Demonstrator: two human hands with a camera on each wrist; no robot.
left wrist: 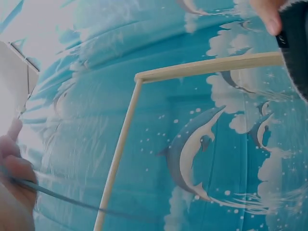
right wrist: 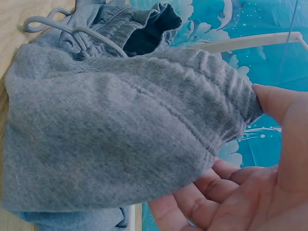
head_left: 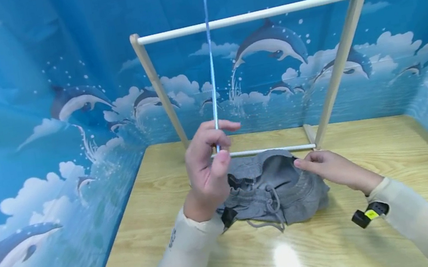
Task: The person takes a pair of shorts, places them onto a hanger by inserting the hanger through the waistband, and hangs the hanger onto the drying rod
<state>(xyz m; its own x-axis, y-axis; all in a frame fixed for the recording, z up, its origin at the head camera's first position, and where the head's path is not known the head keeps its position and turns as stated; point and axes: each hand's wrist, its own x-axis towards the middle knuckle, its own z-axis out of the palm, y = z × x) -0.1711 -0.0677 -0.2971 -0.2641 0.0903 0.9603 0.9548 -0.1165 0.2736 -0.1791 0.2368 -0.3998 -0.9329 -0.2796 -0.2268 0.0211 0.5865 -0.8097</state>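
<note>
My left hand (head_left: 208,165) is raised over the table and grips the lower end of a thin, light-blue rod-like thing (head_left: 211,72), which stands nearly upright. In the left wrist view this thing (left wrist: 67,198) runs as a thin, blurred strip from the fingers. Grey drawstring pants (head_left: 293,198) lie bunched on the table, their waist opening facing up. At the right side of that waistband my right hand (head_left: 332,170) pinches the edge. The right wrist view shows the gathered waistband (right wrist: 236,101) near the thumb, with the other fingers under the cloth.
Behind the pants stands a wooden rack (head_left: 332,66) with a white top bar (head_left: 262,14) and a low white bar (head_left: 272,149). The wood-grain table (head_left: 146,239) is enclosed by blue dolphin-print sheets (head_left: 47,180). Light-blue cloth (right wrist: 77,220) shows below the grey cloth.
</note>
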